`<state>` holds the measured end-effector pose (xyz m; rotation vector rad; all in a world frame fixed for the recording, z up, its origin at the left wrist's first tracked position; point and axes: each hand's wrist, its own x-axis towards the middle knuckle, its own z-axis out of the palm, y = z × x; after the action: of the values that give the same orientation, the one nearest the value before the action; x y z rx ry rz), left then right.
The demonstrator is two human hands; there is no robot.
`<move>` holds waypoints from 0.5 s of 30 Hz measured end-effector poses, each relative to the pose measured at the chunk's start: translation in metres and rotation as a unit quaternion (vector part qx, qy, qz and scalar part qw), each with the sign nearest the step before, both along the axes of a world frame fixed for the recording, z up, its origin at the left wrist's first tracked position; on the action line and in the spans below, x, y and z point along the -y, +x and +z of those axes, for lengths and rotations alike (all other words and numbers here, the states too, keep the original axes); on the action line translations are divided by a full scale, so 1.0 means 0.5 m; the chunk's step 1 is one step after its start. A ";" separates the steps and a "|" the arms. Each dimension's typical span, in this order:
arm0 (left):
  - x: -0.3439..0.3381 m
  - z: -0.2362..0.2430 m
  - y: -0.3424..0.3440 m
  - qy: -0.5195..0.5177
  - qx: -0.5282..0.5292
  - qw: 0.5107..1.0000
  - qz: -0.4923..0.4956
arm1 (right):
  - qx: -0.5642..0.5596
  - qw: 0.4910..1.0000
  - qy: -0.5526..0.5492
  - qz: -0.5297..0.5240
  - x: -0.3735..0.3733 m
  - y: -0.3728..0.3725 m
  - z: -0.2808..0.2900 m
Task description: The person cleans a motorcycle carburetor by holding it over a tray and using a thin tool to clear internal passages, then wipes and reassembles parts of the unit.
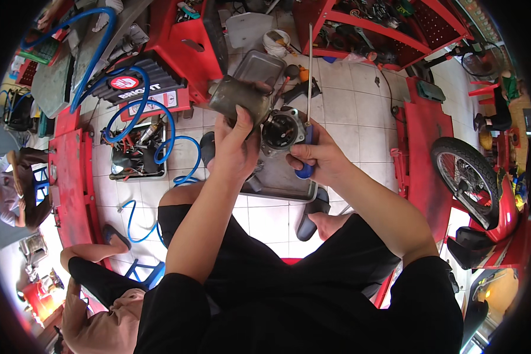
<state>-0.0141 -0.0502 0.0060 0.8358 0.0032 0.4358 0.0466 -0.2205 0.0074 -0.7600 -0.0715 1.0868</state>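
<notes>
My left hand (236,141) is closed on a worn, olive-grey metal cylinder (233,99), which is tilted toward the upper left. Just right of it, my right hand (318,154) grips a round metal end piece (280,128) with a dark interior and a flange, together with a blue-handled screwdriver (304,170) whose long shaft points away from me. Below both hands lies a grey metal tray (286,196) on the floor, between my feet. A second, smaller grey tray (255,64) lies farther away, with a dark tool (301,88) beside it.
Coiled blue hoses (168,147) and a tool bin (137,169) lie at left. Red metal stands (68,194) line both sides. A red tool cart (342,26) is ahead, a motorbike wheel (463,180) at right. A person (103,315) sits lower left, another person (20,189) far left.
</notes>
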 end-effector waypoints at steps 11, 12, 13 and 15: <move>0.004 -0.005 0.000 0.067 0.012 0.997 0.018 | 0.030 0.999 -0.033 -0.019 -0.005 0.003 -0.004; 0.007 -0.004 -0.001 0.058 0.003 0.998 0.019 | 0.046 0.998 -0.047 -0.026 -0.006 0.003 -0.007; 0.009 -0.004 -0.001 0.048 -0.006 0.999 0.020 | 0.062 0.996 -0.060 -0.034 -0.006 0.002 -0.006; 0.020 -0.006 -0.005 0.038 -0.021 0.999 0.026 | 0.093 0.989 -0.097 -0.055 -0.014 -0.003 0.007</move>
<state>-0.0165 -0.0602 0.0032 0.9214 0.0471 0.4704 0.0449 -0.2136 0.0108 -1.0296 -0.0818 0.9232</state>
